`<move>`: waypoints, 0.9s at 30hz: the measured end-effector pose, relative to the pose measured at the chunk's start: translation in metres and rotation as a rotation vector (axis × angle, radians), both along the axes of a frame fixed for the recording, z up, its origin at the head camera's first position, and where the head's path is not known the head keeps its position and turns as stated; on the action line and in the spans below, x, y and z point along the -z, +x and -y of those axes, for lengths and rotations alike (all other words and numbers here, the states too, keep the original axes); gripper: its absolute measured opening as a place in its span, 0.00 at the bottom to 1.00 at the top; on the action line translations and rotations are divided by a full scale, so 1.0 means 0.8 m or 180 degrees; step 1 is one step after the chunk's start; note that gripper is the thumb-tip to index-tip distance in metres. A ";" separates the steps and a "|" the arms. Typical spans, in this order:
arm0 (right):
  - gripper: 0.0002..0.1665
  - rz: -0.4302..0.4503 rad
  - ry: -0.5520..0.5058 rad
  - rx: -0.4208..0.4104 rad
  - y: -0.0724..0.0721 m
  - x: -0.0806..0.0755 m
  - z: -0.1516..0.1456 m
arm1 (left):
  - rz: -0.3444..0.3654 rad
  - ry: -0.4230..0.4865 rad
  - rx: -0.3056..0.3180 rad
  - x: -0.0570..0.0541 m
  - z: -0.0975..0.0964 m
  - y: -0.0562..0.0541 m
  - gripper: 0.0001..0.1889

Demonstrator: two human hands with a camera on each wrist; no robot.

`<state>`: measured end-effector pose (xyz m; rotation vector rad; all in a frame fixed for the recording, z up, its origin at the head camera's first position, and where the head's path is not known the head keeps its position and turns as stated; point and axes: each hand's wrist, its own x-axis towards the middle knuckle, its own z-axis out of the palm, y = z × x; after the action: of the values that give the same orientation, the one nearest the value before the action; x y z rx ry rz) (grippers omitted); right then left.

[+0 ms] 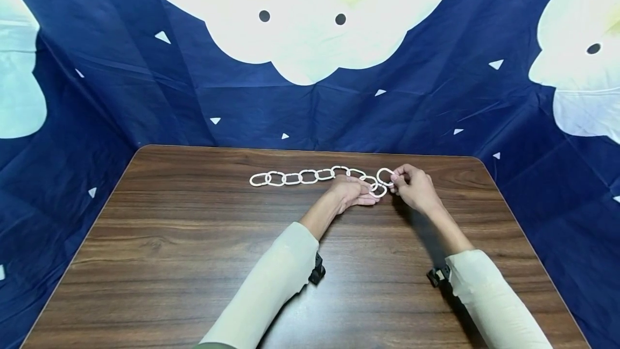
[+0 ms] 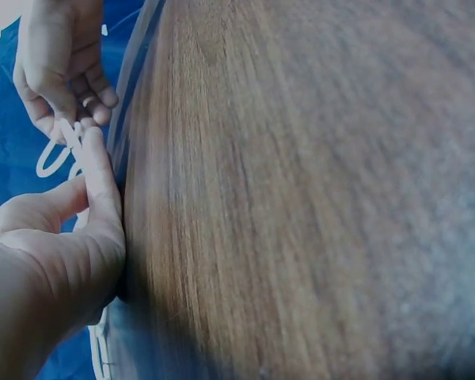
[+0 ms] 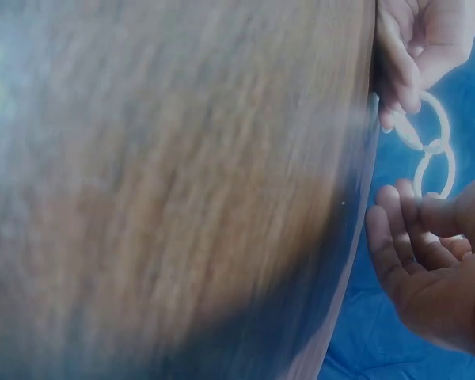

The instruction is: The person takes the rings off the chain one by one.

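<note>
A chain of white oval plastic links (image 1: 300, 178) stretches across the far part of the table. My left hand (image 1: 350, 193) lies beside the chain's right part, thumb and fingers pinching a link (image 1: 379, 197) near that end. Between thumb and fingertips, my right hand (image 1: 414, 186) pinches the rightmost white link (image 1: 385, 169), raised slightly off the table. These two links meet at one point, seen in the right wrist view as a crossing (image 3: 433, 148). Whether the end link has a gap is too small to tell. The left fingers hide part of the chain.
The brown wood-grain table (image 1: 169, 263) ends just beyond the chain at its far edge. Behind it hangs a dark blue cloth (image 1: 194, 96) with white clouds and small triangles. Black wrist cameras (image 1: 317, 271) sit under the pale sleeves.
</note>
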<state>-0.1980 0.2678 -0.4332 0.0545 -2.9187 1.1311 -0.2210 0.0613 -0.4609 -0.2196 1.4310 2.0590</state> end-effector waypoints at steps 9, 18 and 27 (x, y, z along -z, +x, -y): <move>0.10 0.0154 -0.0217 0.0073 -0.003 -0.002 -0.015 | 0.0005 -0.0011 0.0007 -0.002 0.004 0.002 0.15; 0.15 0.0482 -0.0290 0.0110 -0.007 -0.005 -0.042 | 0.0028 0.0019 -0.0096 -0.005 0.000 0.005 0.16; 0.18 0.0609 -0.0430 0.0266 -0.013 -0.003 -0.067 | 0.0057 -0.0020 -0.0206 -0.003 -0.003 0.004 0.15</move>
<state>-0.2082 0.3217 -0.4310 -0.1850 -2.9619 1.3881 -0.2176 0.0635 -0.4582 -0.2899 1.4372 2.0994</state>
